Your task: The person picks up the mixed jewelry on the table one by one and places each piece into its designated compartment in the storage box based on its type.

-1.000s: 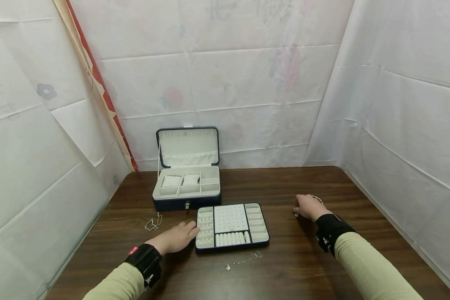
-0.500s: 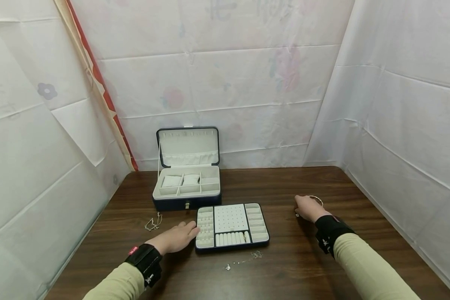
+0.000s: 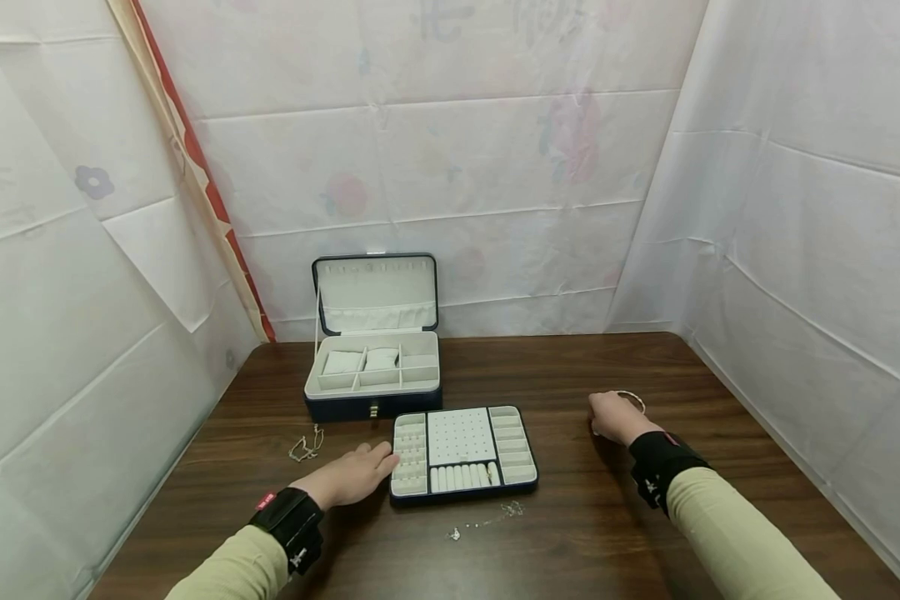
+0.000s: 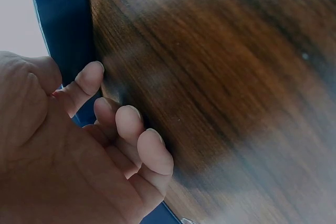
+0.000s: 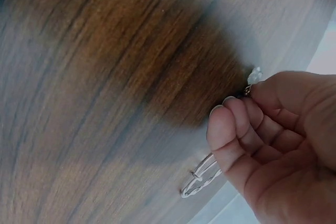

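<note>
My left hand [image 3: 351, 476] lies at the left edge of a navy jewellery tray [image 3: 521, 485] with a white lining, its relaxed fingers touching the tray's side. In the left wrist view, the fingertips [image 4: 155, 153] rest along the tray's dark blue wall [image 4: 65, 19]. Further right, my right hand [image 3: 619, 417] is low over the table. Its thumb and fingers pinch a small jewellery piece [image 5: 254, 76] with a clear white ornament and a gold-coloured twisted part; the rest is hidden by the fingers. Beyond that hand lies a pale bangle [image 5: 199, 179], partly covered by the fingers.
Behind the tray stands an open navy jewellery box [image 3: 373, 406], its lid raised. A chain bracelet [image 3: 307, 446] lies left of the tray, and a fine necklace [image 3: 487, 522] in front of it. White sheeting [image 3: 480, 208] walls the brown table [image 3: 562, 533] on three sides.
My right hand has shifted very slightly, showing more of the bangle behind it. The left hand and tray have stayed put.
</note>
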Demonstrator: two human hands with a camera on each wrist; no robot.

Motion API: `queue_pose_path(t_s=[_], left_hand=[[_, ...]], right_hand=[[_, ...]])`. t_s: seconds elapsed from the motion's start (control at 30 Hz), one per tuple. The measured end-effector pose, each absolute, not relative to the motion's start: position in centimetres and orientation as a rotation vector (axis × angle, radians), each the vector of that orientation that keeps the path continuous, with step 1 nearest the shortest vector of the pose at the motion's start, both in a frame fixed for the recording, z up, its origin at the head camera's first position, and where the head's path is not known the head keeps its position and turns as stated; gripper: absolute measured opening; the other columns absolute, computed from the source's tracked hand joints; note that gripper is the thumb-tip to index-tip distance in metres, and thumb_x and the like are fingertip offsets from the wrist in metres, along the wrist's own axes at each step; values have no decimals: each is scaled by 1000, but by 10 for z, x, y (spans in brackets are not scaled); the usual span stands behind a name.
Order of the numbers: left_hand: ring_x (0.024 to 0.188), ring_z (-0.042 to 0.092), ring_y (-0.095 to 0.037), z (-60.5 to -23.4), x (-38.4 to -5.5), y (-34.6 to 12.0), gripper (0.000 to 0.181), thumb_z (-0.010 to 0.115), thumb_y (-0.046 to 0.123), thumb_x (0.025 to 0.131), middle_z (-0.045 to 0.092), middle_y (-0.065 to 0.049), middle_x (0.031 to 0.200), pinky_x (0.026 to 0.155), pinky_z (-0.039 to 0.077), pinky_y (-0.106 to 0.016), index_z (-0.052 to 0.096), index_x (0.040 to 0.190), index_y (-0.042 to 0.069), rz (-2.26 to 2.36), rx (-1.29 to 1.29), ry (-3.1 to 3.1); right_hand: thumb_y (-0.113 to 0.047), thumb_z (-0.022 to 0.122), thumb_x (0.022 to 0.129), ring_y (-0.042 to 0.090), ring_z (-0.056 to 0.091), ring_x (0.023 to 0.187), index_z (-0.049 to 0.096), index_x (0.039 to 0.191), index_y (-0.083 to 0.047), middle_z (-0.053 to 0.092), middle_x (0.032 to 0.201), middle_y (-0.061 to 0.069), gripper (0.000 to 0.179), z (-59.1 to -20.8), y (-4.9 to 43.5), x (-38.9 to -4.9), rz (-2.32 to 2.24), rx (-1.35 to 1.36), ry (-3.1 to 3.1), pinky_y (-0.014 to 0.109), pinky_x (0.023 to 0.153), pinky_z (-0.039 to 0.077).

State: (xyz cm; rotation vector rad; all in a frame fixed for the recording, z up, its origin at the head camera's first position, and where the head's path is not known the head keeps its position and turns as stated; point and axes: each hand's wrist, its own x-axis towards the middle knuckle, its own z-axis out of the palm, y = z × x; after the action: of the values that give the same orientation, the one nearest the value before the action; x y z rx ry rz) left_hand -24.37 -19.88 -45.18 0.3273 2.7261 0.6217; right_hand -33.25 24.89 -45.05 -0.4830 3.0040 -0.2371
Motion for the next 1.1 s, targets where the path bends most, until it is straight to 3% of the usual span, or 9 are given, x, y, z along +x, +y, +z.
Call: queue_pose_path(t_s=[1.1], left_hand=[[128, 52, -42, -450, -242, -198, 34, 37, 41, 111, 55, -20, 132, 102, 41, -60, 56, 125, 17, 621, 330, 2722]], right_hand=[[4, 65, 80, 20, 52, 69, 55, 80, -5, 55, 75, 5, 13, -455, 252, -333, -268, -514, 2989, 37, 65, 46]])
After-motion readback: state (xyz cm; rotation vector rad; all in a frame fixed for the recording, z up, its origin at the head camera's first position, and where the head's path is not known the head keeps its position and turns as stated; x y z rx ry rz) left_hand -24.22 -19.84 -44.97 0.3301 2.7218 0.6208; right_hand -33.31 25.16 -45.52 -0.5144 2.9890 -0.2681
